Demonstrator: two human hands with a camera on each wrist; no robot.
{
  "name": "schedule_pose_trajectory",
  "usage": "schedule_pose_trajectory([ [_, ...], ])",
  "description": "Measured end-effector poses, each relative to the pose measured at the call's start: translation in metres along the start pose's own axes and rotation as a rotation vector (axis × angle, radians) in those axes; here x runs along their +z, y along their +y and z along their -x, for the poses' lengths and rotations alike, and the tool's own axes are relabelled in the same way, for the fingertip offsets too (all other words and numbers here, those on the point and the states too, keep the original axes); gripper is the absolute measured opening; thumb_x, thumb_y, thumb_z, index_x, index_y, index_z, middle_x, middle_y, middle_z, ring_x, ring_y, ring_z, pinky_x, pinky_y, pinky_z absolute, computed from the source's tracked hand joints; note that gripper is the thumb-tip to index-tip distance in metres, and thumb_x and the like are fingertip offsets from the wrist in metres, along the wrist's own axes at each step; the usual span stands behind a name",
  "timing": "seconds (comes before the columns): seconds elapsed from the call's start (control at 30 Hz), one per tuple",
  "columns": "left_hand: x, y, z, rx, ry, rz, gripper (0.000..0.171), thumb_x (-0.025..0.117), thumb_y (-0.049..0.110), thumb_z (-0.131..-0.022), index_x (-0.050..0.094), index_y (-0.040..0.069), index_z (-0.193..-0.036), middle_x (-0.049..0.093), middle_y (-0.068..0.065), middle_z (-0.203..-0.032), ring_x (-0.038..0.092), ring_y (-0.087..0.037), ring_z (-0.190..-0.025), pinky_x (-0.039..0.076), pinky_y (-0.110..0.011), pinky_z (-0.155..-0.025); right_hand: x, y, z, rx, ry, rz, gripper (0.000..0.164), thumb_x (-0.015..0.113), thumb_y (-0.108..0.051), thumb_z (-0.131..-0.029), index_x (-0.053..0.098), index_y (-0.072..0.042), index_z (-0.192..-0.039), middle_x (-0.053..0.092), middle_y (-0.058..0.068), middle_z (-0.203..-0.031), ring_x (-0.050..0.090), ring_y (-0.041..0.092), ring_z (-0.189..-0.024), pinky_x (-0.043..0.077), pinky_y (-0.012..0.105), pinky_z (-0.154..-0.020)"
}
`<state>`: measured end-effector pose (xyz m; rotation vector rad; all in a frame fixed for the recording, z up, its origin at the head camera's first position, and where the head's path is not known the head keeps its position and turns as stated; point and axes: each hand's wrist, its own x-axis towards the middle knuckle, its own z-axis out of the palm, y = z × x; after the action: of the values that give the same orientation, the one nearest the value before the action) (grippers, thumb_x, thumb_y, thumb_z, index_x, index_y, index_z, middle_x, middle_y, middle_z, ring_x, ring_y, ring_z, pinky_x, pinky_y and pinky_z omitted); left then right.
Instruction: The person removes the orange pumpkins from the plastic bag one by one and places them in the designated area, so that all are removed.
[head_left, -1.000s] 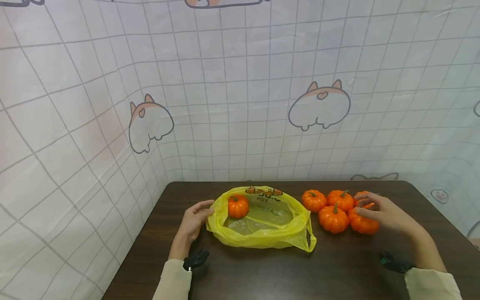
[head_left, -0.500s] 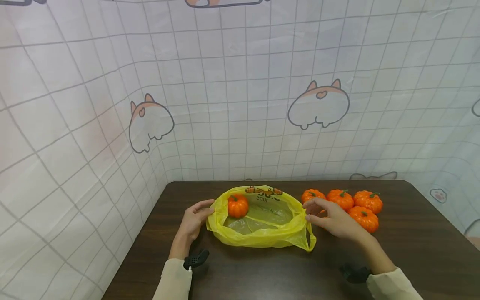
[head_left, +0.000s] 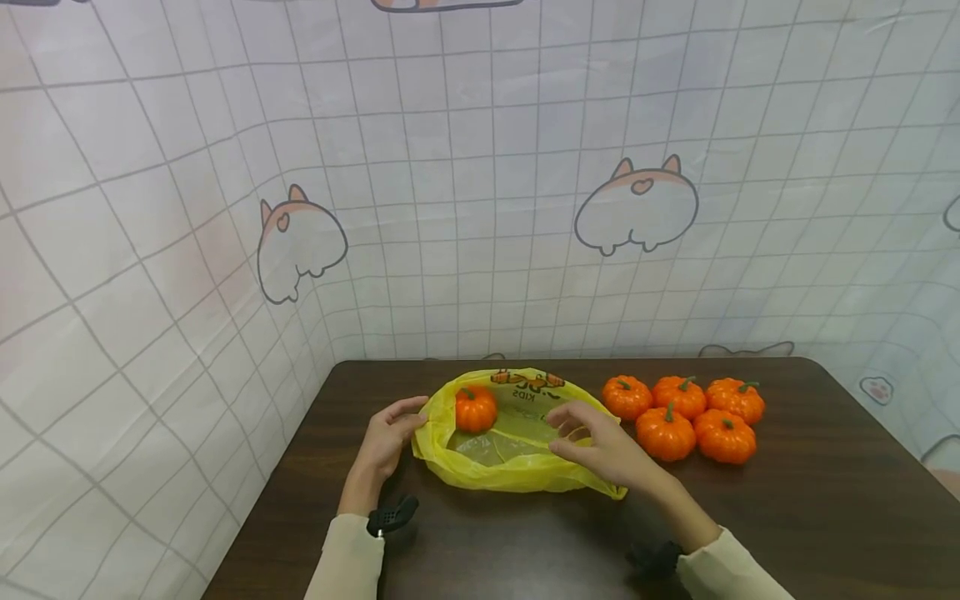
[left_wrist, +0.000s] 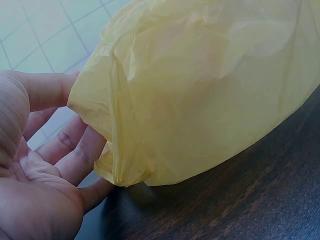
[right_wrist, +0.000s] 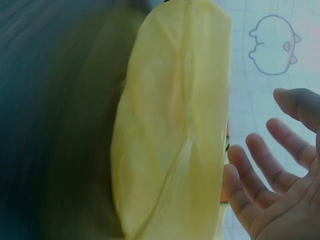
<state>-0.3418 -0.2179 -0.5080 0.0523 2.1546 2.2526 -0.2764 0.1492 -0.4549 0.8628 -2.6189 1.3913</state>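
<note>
A yellow plastic bag point(head_left: 495, 477) lies with its mouth spread wide on the dark table. Inside, toward its left, sits one small orange pumpkin point(head_left: 477, 410). My left hand point(head_left: 384, 442) holds the bag's left rim; in the left wrist view, some of its fingertips disappear behind the film. Over the right half of the bag's mouth is my right hand point(head_left: 596, 446), its fingers loosely bent and nothing in them. The right wrist view has those fingers point(right_wrist: 272, 165) spread beside the yellow film.
Several more small orange pumpkins point(head_left: 665, 433) stand grouped on the table to the right of the bag. A white gridded cloth point(head_left: 480, 250) with cartoon animals hangs behind and along the left of the table point(head_left: 480, 550).
My right hand has moved left, from the grouped pumpkins to above the bag's mouth, with nothing in it. The left hand, the bag and the pumpkins have stayed in place.
</note>
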Motion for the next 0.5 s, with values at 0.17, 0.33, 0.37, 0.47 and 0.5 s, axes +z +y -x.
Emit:
schedule_pose_trajectory([
  [0.17, 0.0, -0.002, -0.001, 0.001, 0.006, 0.008, 0.042, 0.068, 0.006, -0.097, 0.062, -0.001, -0.137, 0.076, 0.002, -0.1, 0.07, -0.011, -0.091, 0.059, -0.025, -0.081, 0.013, -0.004, -0.02, 0.01, 0.008, -0.046, 0.032, 0.072, -0.022, -0.096, 0.064, -0.014, -0.125, 0.066, 0.008, -0.122, 0.064, 0.028, -0.109, 0.053, 0.047, -0.096],
  [0.33, 0.001, -0.003, -0.002, 0.006, 0.014, 0.016, 0.04, 0.068, 0.004, -0.096, 0.063, -0.001, -0.135, 0.076, 0.003, -0.096, 0.07, -0.012, -0.089, 0.059, -0.026, -0.08, 0.027, -0.008, -0.043, 0.047, -0.014, -0.063, 0.034, 0.072, -0.021, -0.096, 0.063, -0.012, -0.128, 0.066, 0.011, -0.128, 0.065, 0.029, -0.111, 0.055, 0.044, -0.094],
  [0.37, 0.001, -0.003, -0.002, 0.009, 0.015, 0.015, 0.04, 0.068, 0.004, -0.096, 0.063, -0.001, -0.135, 0.076, 0.003, -0.096, 0.07, -0.012, -0.089, 0.059, -0.026, -0.08, 0.03, -0.008, -0.047, 0.059, -0.021, -0.07, 0.036, 0.072, -0.022, -0.096, 0.063, -0.012, -0.129, 0.065, 0.013, -0.13, 0.065, 0.03, -0.113, 0.055, 0.044, -0.094],
  [0.47, 0.001, -0.003, -0.002, 0.013, 0.014, 0.012, 0.04, 0.068, 0.004, -0.096, 0.064, -0.001, -0.135, 0.076, 0.002, -0.097, 0.07, -0.012, -0.089, 0.059, -0.026, -0.079, 0.038, -0.007, -0.059, 0.091, -0.037, -0.089, 0.042, 0.072, -0.025, -0.097, 0.06, -0.01, -0.133, 0.062, 0.016, -0.136, 0.062, 0.035, -0.118, 0.055, 0.048, -0.095],
  [0.5, 0.001, -0.003, -0.002, 0.013, 0.014, 0.011, 0.04, 0.068, 0.004, -0.096, 0.064, -0.001, -0.135, 0.076, 0.002, -0.097, 0.07, -0.012, -0.089, 0.059, -0.026, -0.08, 0.041, -0.007, -0.063, 0.1, -0.041, -0.103, 0.043, 0.072, -0.025, -0.097, 0.059, -0.008, -0.135, 0.06, 0.018, -0.138, 0.061, 0.037, -0.121, 0.054, 0.049, -0.097],
])
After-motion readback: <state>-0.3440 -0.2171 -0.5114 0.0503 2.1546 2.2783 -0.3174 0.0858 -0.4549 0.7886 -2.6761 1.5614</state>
